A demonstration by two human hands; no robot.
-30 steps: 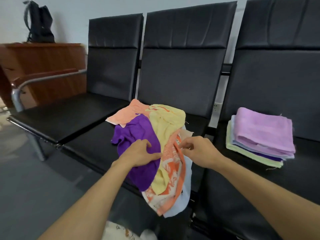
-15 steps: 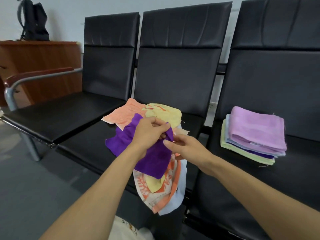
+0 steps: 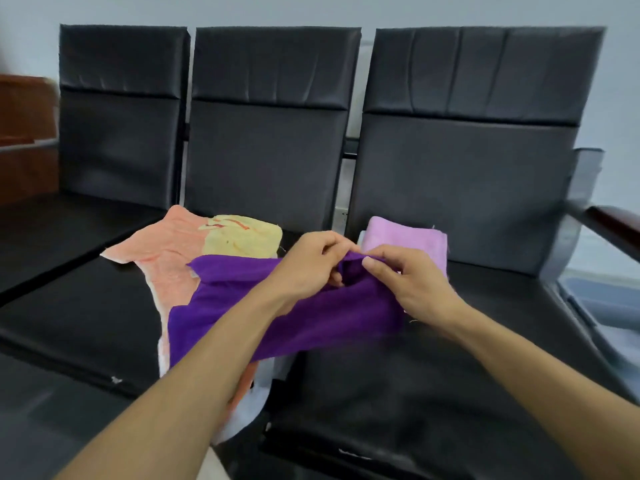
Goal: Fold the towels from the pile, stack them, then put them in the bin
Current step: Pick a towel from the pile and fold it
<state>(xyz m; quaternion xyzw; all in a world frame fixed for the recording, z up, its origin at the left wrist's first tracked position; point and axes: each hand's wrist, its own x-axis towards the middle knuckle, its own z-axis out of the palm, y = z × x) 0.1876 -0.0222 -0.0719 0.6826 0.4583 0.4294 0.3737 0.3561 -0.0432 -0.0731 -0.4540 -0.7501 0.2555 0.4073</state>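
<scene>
A dark purple towel (image 3: 242,306) hangs in the air over the gap between the middle and right seats. My left hand (image 3: 308,265) and my right hand (image 3: 408,282) both pinch its top edge, close together. Under it on the middle seat lies the pile: a peach towel (image 3: 162,251), a pale yellow towel (image 3: 242,237) and an orange-patterned white one hanging off the front edge (image 3: 249,393). The folded stack, topped by a lilac towel (image 3: 405,237), sits on the right seat behind my right hand, mostly hidden. A translucent bin (image 3: 602,299) shows at the far right.
Three black padded seats are joined in a row (image 3: 270,161). The right seat (image 3: 433,393) is bare in front of the stack. A metal armrest with a wooden top (image 3: 609,223) stands at the right end. A wooden cabinet (image 3: 24,133) is at far left.
Both hands have lifted the purple towel off the pile and carried it right, toward the right seat. My view has swung right, so the stack is now partly behind my right hand.
</scene>
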